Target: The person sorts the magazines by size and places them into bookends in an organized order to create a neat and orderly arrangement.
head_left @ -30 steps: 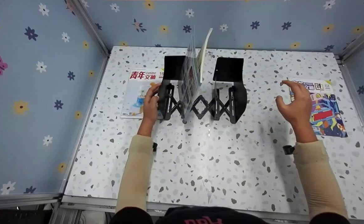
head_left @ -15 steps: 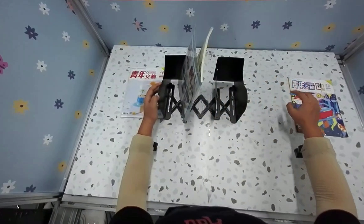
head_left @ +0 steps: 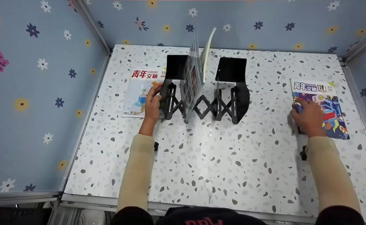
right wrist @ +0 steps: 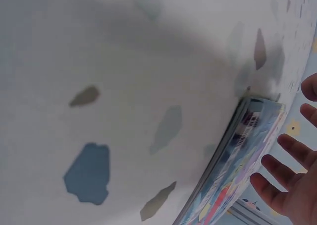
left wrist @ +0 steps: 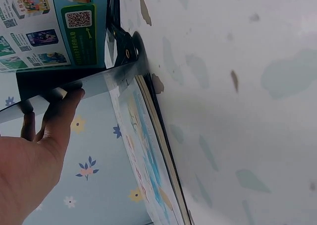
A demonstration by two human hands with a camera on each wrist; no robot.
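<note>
A black expandable bookend [head_left: 241, 101] with crossed scissor links stands mid-table. Thin books [head_left: 192, 79] are upright between its end plates, one with a pale curved cover [head_left: 206, 59]. My left hand [head_left: 152, 104] touches the outer face of the left end plate; in the left wrist view its fingertips [left wrist: 74, 93] rest against the plate. Over the right magazine [head_left: 329, 106], which lies flat with a colourful cover, my right hand [head_left: 309, 117] hovers with spread, slightly bent fingers. In the right wrist view those fingers [right wrist: 282, 170] appear apart from the magazine and hold nothing.
Another magazine [head_left: 139, 90] with red title characters lies flat at the left, partly behind the left hand and end plate. Blue flowered panels [head_left: 45, 103] wall the left, back and right sides of the speckled white table [head_left: 214, 165].
My right hand has moved right and a little nearer the body, from beside the right magazine to over its left part. The left hand stays at the bookend.
</note>
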